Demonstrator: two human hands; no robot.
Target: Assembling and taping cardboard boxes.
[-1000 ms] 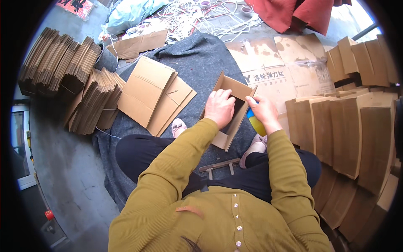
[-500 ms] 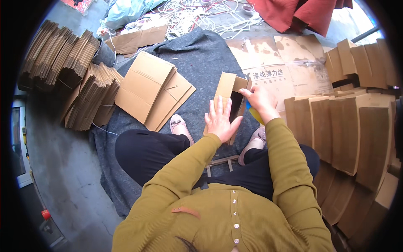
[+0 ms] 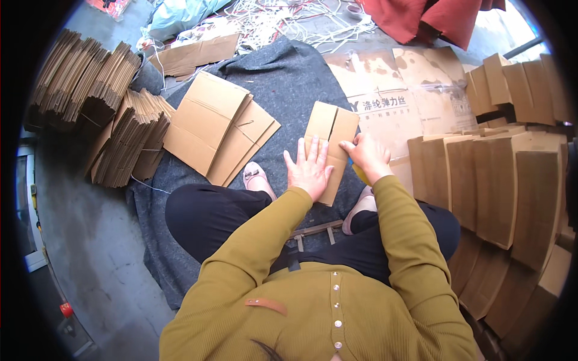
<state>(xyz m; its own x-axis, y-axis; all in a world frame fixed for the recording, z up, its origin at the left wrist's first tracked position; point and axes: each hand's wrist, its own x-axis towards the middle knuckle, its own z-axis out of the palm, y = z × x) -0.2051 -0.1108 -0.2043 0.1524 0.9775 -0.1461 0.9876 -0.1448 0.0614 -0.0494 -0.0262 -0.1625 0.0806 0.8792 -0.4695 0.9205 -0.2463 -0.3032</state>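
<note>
A cardboard box [image 3: 341, 133] stands between my feet with its two long top flaps folded nearly together, a narrow dark gap between them. My left hand [image 3: 308, 170] lies flat on the left flap, fingers spread. At the right flap's outer edge, my right hand [image 3: 368, 155] is closed, its thumb and fingertips close against the cardboard. A yellow-and-blue object [image 3: 360, 173] shows under that hand's palm, mostly hidden, so its kind is unclear. Flattened cardboard boxes [image 3: 206, 123] lie overlapping to the left of the box.
Tied bundles of flat cardboard [image 3: 123, 141] stand at the left. Rows of made-up boxes [image 3: 481, 186] are stacked at the right. A dark grey blanket [image 3: 289, 72] covers the floor beneath me. Beyond it lie tangled white straps [image 3: 283, 21] and a red cloth [image 3: 424, 21].
The right flap, upright before, is now folded down, covering the dark opening. My right hand has moved slightly down and left; my left hand has shifted a little left on its flap.
</note>
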